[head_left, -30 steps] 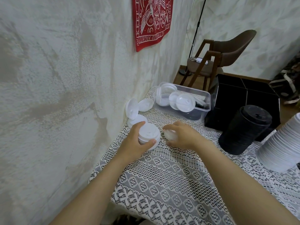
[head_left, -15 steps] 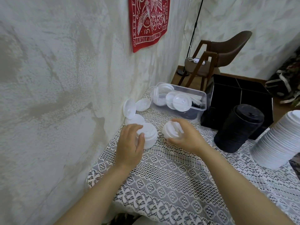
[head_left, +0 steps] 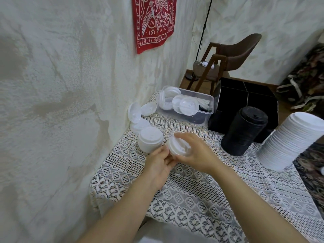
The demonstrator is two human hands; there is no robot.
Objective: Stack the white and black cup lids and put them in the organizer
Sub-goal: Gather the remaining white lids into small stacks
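— Rough plaster wall (head_left: 52,102) rises to the left of the hands, and a bench (head_left: 192,199) under a lace cloth carries everything. What does the right hand do?
— The right hand (head_left: 198,155) has its fingers curled over some white lids (head_left: 177,146) and holds them tilted, a little above the cloth. How many they are, I cannot count.
— And the left hand?
— The left hand (head_left: 157,167) is just beside it, a little lower. Its fingers are nearly straight and their tips reach the lower edge of those lids. It grips nothing.
— Where are the other lids?
— A short white stack (head_left: 150,141) stands upright just beyond the left hand, near the wall. Behind it some loose lids (head_left: 134,113) lean on the wall or lie flat. To the right of the right hand stands a black stack (head_left: 245,132), and further right a tall white stack (head_left: 294,142); both lean a little.
— And the organizer?
— The black organizer (head_left: 254,95) is beyond the right hand, behind the black stack. Left of it stands a clear box (head_left: 201,95) with more lids inside.
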